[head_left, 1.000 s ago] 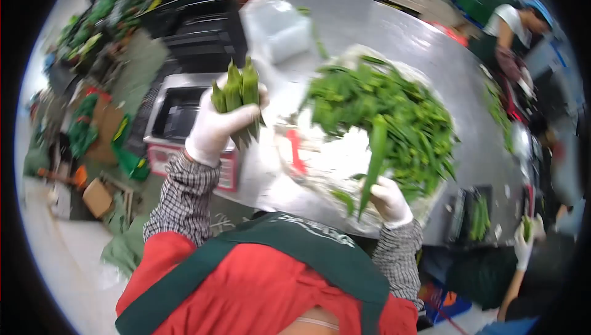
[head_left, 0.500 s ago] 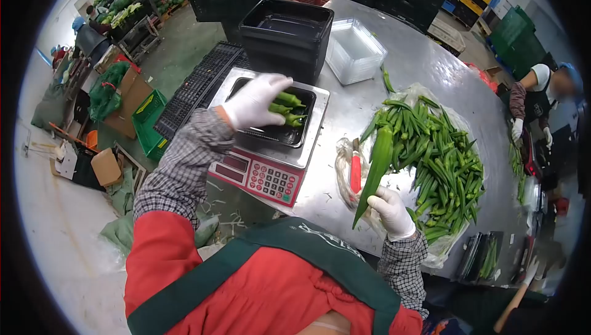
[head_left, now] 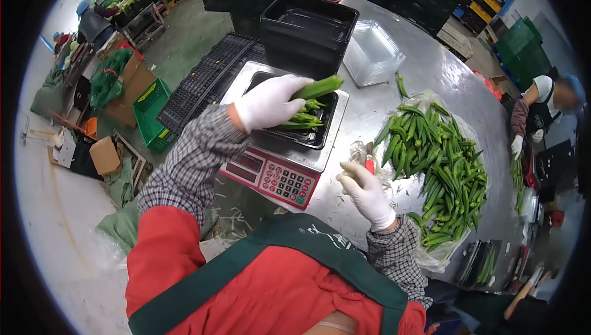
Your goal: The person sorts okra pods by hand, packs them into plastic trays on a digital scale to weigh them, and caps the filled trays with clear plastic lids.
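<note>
Cardboard (head_left: pixel 130 92) stands on the floor at the left, just beside a green crate (head_left: pixel 152 115). To the right of these a black plastic grid (head_left: pixel 196 96) reaches toward the table. The left hand (head_left: pixel 271 102), in a white glove, comes next, above the left part of a black tray (head_left: pixel 330 131) that sits on the metal pan of a scale (head_left: pixel 271 178). Its fingers are closed around one okra pod (head_left: pixel 321 87), whose stem end sticks out to the right, beyond the fingertips and over the tray. Lower down, other pods (head_left: pixel 303 123) lie in the tray, just beside the hand and partly hidden by it; whether the held pod touches them cannot be told. Behind the tray stands a black bin (head_left: pixel 305 43), and to its right clear containers (head_left: pixel 372 55) rest nested on the metal table (head_left: pixel 332 198).

The right hand (head_left: pixel 368 196), also gloved, is near the scale's right side, half open, with its fingers bent. Just past it is a red-handled tool (head_left: pixel 369 166) beside crumpled plastic. Farther right, well apart from the left hand, a large okra pile (head_left: pixel 434 163) spreads over a plastic sheet (head_left: pixel 436 261). At the far right a co-worker (head_left: pixel 545 104) in white gloves stands across the table.
</note>
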The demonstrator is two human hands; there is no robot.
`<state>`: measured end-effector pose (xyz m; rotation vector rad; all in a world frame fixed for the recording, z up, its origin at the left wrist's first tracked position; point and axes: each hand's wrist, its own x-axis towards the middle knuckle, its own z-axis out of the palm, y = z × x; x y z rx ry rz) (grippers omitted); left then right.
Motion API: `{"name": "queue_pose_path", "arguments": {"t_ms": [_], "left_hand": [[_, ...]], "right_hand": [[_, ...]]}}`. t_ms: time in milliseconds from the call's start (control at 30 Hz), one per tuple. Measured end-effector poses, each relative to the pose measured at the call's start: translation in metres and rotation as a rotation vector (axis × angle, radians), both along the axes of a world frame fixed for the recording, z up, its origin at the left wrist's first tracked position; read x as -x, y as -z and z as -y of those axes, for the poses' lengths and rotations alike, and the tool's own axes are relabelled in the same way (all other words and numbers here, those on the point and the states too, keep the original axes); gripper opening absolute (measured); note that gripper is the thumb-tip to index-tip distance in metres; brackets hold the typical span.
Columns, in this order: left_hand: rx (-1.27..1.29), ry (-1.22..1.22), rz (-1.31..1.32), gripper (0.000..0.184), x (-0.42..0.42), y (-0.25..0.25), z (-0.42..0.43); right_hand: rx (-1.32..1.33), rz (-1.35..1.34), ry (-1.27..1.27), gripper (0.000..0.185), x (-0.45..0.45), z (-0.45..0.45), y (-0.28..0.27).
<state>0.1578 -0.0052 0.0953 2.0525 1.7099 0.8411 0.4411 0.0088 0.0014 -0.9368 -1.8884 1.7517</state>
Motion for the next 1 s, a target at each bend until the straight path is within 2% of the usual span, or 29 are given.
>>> {"name": "queue_pose_path", "arguments": {"t_ms": [67,133,167,267,333,367,400,467,600,667,733,767,867,900,1000], "left_hand": [[0.186,-0.069,-0.281,0.040,0.003,0.030,-0.017],[0.282,-0.106,-0.327,0.039,-0.003,0.050,-0.026],[0.152,-0.141,-0.322,0.030,-0.003,0.063,-0.027],[-0.215,-0.044,-0.230,0.029,0.012,0.054,-0.023],[-0.368,-0.187,-0.096,0.034,0.038,0.013,-0.009],[-0.423,-0.289,-0.108,0.032,0.056,0.000,-0.001],[-0.478,-0.395,-0.122,0.031,0.072,-0.010,0.009],[-0.374,-0.520,-0.001,0.028,0.088,-0.019,0.031],[-0.252,-0.498,0.091,0.026,0.090,-0.003,0.059],[-0.322,-0.565,0.159,0.024,0.087,0.003,0.066],[-0.373,-0.616,0.153,0.023,0.085,0.006,0.073],[-0.403,-0.596,0.236,0.021,0.077,0.003,0.075],[-0.435,-0.536,0.231,0.019,0.051,-0.010,0.080],[-0.454,-0.509,0.320,0.018,0.040,-0.011,0.079],[-0.449,-0.366,0.430,0.017,-0.001,-0.002,0.065]], "right_hand": [[0.025,0.043,0.030,0.039,-0.011,-0.002,0.006],[0.081,0.087,0.021,0.033,-0.017,0.003,-0.007],[0.077,0.100,0.020,0.032,-0.020,0.005,-0.008],[0.100,0.101,0.059,0.030,-0.030,0.005,-0.007],[0.184,0.031,0.110,0.029,-0.041,0.001,0.009],[0.129,0.123,0.134,0.028,-0.044,0.000,0.002],[0.131,0.102,0.160,0.025,-0.045,0.001,-0.004],[-0.094,0.108,0.158,0.026,-0.062,-0.008,0.029],[0.065,0.128,0.253,0.027,-0.073,-0.007,0.021],[0.148,0.134,0.290,0.027,-0.081,-0.009,0.018],[0.023,0.259,0.312,0.025,-0.103,-0.018,0.024],[-0.016,0.288,0.355,0.025,-0.116,-0.022,0.029],[-0.223,0.437,0.509,0.026,-0.164,-0.029,0.045],[-0.282,0.443,0.591,0.029,-0.187,-0.031,0.058],[-0.697,0.852,0.616,0.033,-0.236,-0.022,0.080]]}}
